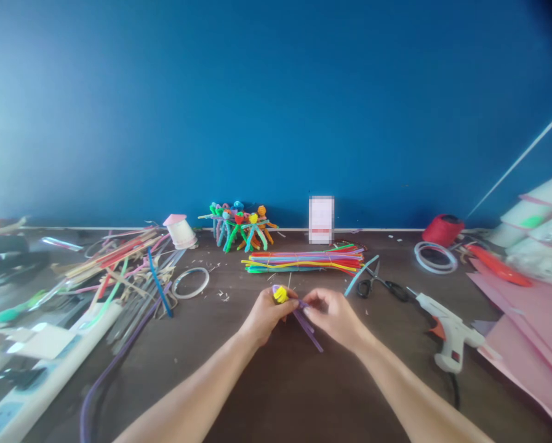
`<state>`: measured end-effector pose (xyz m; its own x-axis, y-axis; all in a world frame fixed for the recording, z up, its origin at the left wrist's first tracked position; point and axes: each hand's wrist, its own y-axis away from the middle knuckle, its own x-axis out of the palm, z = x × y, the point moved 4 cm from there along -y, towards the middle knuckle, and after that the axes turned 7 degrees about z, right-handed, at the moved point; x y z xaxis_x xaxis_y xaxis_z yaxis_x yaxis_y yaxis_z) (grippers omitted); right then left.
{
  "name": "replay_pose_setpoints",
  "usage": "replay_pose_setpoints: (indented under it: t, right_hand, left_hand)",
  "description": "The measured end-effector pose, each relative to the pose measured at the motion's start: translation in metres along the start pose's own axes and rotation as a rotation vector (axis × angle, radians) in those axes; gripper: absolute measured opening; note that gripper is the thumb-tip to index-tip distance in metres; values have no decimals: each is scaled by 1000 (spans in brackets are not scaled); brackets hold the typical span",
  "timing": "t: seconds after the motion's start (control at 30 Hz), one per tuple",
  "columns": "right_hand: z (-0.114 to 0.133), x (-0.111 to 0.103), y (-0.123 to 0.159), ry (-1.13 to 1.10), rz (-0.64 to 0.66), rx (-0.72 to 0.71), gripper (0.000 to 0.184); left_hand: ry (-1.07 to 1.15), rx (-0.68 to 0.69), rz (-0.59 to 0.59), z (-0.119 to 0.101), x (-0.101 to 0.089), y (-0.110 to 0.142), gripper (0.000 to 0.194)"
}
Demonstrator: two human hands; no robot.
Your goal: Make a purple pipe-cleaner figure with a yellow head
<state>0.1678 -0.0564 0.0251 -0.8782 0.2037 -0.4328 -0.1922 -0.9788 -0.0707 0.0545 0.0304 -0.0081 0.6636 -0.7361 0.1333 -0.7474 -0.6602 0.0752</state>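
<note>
My left hand (267, 315) is closed in a pinch on a small yellow pom-pom piece (280, 295) with a purple pipe cleaner (309, 329) joined to it. My right hand (335, 315) is closed too, its fingertips pinching the same purple pipe cleaner just right of the yellow piece. The free ends of the purple pipe cleaner stick out below, between my hands, toward me. Both hands hover over the dark wooden table (276, 394), near its middle.
A bundle of coloured pipe cleaners (306, 258) lies behind my hands, finished pipe-cleaner figures (239, 226) by the blue wall. Scissors (381, 284) and a white glue gun (448, 335) lie to the right, pink paper (529, 320) beyond. Left: loose sticks and straws (128, 271), a tape ring (191, 282), a power strip (36, 381).
</note>
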Motion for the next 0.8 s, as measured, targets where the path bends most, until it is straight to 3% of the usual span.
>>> replay_pose_setpoints:
  t: [0.2,0.33,0.57,0.8]
  right_hand:
    - [3,0,3,250,-156,-88,5]
    - [3,1,3,291,-163,-79,5]
    - [11,3,5,434,-213,-188,6]
    - [9,4,6,405,-233,-177,7]
  left_hand:
    - [-71,-8,-16,-1,3,2,22]
    - [-115,16,-24,-3,4,3,19]
    - [-102,13,-32,-3,4,3,17]
    - [-148,14,-27,-6,6,4,16]
